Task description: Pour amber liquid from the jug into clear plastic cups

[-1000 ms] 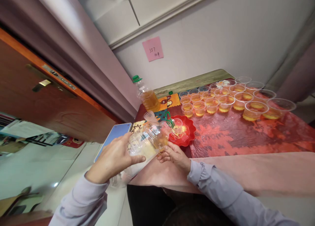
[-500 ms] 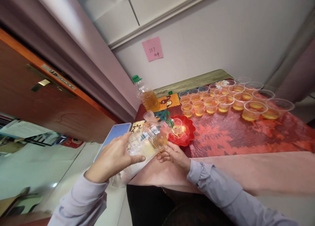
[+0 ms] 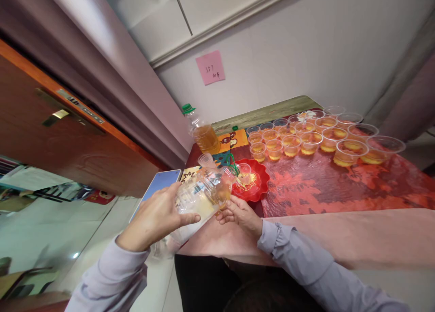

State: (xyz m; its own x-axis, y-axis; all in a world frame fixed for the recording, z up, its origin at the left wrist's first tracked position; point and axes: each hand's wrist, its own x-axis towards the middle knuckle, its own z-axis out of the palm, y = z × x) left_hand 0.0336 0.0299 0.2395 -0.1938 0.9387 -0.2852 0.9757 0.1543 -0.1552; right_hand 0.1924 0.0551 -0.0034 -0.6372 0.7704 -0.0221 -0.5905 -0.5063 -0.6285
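My left hand (image 3: 161, 217) is wrapped round a large clear plastic bottle (image 3: 199, 196), which is tilted with its mouth toward the right. Amber liquid has collected near the bottle's neck end. Beneath the shoulder of the bottle, my right hand (image 3: 239, 214) grips it with bent fingers. A small clear plastic cup (image 3: 244, 172) stands in a red scalloped dish (image 3: 258, 193), right by the bottle's mouth. Green cord or plastic loop (image 3: 231, 161) shows at the neck. Whether liquid is flowing into the cup is hard to tell.
Rows of clear cups with amber liquid (image 3: 311, 142) stand on the red patterned table cover (image 3: 306, 189). A second bottle with a green cap (image 3: 206, 137) is upright behind. Stacked cups (image 3: 205, 159), a loose green cap (image 3: 234, 128) and a blue panel (image 3: 156, 189) lie around the left side.
Almost nothing differs. Both hands and the tilted bottle keep their places, with only a very slight shift of the view.
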